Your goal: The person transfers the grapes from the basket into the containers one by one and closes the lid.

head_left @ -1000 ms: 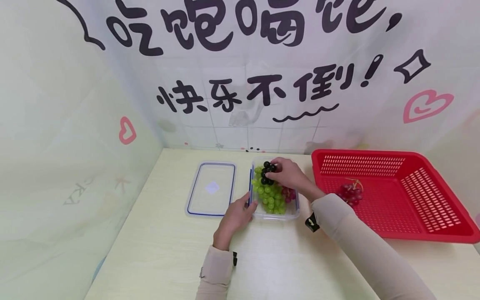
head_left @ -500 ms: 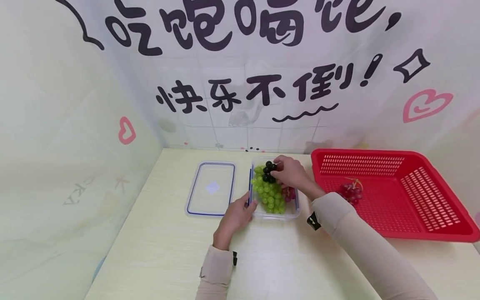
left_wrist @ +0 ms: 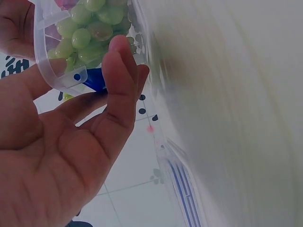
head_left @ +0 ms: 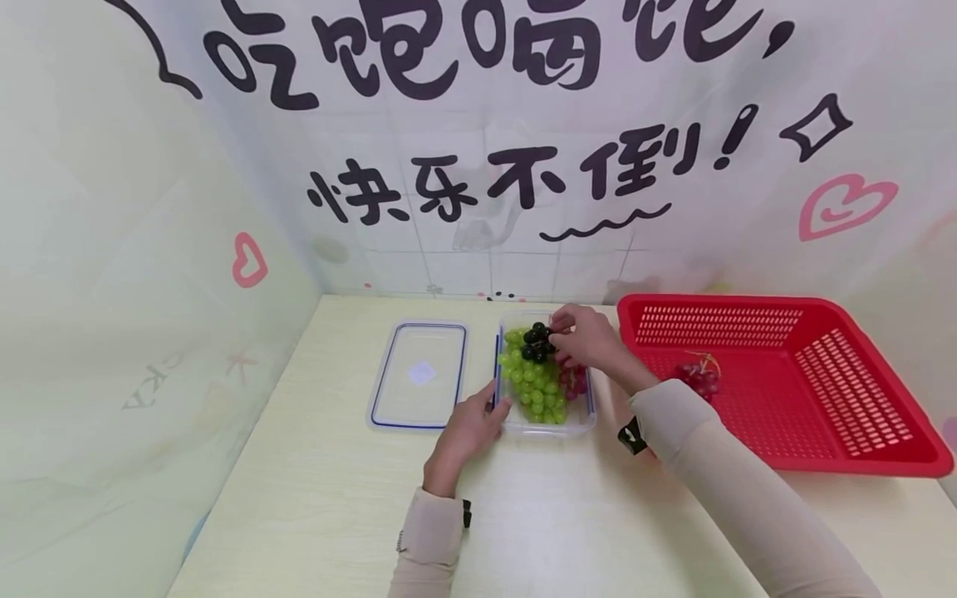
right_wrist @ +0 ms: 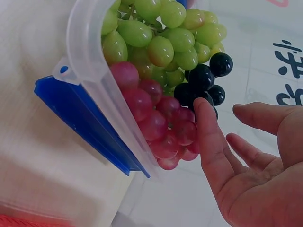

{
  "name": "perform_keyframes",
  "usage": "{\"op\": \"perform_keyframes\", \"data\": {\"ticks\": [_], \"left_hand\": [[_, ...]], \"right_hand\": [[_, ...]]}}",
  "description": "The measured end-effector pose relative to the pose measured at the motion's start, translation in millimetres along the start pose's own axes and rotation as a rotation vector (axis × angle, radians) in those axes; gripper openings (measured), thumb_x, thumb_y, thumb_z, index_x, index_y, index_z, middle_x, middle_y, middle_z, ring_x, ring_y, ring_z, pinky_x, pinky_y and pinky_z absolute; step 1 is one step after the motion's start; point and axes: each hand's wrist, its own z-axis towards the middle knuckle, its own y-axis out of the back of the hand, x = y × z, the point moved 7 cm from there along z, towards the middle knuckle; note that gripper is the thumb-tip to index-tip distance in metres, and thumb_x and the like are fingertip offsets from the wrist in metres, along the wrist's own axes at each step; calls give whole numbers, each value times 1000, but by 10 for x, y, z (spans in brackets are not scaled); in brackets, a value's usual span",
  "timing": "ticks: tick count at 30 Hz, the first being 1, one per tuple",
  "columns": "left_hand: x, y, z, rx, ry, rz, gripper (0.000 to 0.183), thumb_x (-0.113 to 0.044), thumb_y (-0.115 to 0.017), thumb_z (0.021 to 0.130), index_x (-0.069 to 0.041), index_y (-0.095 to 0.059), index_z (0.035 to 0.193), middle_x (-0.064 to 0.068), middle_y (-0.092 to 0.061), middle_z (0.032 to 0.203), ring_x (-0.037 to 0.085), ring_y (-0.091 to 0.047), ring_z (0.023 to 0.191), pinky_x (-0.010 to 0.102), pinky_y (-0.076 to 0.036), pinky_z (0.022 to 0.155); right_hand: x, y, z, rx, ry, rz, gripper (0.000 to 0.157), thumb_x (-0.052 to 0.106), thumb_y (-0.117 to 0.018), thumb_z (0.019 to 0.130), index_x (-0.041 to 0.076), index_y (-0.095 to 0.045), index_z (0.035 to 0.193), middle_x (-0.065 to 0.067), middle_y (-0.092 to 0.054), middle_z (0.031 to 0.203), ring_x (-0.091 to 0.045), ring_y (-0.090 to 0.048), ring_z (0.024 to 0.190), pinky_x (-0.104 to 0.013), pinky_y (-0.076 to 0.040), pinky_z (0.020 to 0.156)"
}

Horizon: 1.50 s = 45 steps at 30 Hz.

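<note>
A clear plastic food container [head_left: 549,430] stands on the table, holding a green grape bunch [head_left: 540,390], a smaller red bunch [head_left: 574,384] at its right and black grapes [head_left: 535,342] lying on top toward the back. My left hand [head_left: 473,428] grips the container's left wall; the left wrist view shows the thumb at the rim and fingers outside by a blue latch [left_wrist: 94,79]. My right hand [head_left: 588,339] is at the back right of the container, its fingers and thumb spread. In the right wrist view one fingertip [right_wrist: 203,106] overlaps the black grapes.
The container's lid [head_left: 420,374], clear with a blue seal, lies flat to the left. A red perforated basket [head_left: 770,423] stands at the right with another red grape bunch [head_left: 699,378] in it. A printed wall sheet [head_left: 449,266] rises behind the table.
My right hand has let go of the black grapes and drawn slightly back to the right, its fingers parting. The black grapes shifted a little right and stay on the green ones. My left hand keeps its place.
</note>
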Motion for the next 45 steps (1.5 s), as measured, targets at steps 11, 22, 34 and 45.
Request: {"op": "perform_keyframes", "data": {"ticks": [11,22,34,45], "left_hand": [[4,11,-4,-3,2,-5,63,-40,-46,105,-7,-30,156,4,-63,72,17,-54,60,32,-40,59],[11,10,3,-4,-2,-15,63,-39,-47,105,-7,-30,156,5,-63,73,17,-54,60,32,-39,57],[11,4,1,3,4,-15,63,-40,-46,105,-7,-30,156,7,-65,76,17,-55,62,32,-39,58],[5,4,1,6,1,-13,62,-38,-46,105,-6,-30,156,6,-64,76,17,-57,64,32,-41,60]], "right_hand": [[28,70,-15,-19,18,6,39,10,-59,97,-4,-53,133,-23,-61,128,-26,-72,84,-36,-59,69],[5,236,-45,-42,25,-8,39,17,-58,98,0,-54,132,-22,-61,126,-31,-69,96,-40,-58,77],[-73,509,-91,-84,10,0,35,15,-56,100,-1,-54,131,-25,-64,121,-34,-68,100,-42,-58,80],[-204,800,-146,-122,-6,-22,35,15,-55,101,-2,-55,131,-26,-65,117,-32,-67,98,-36,-57,79]]}}
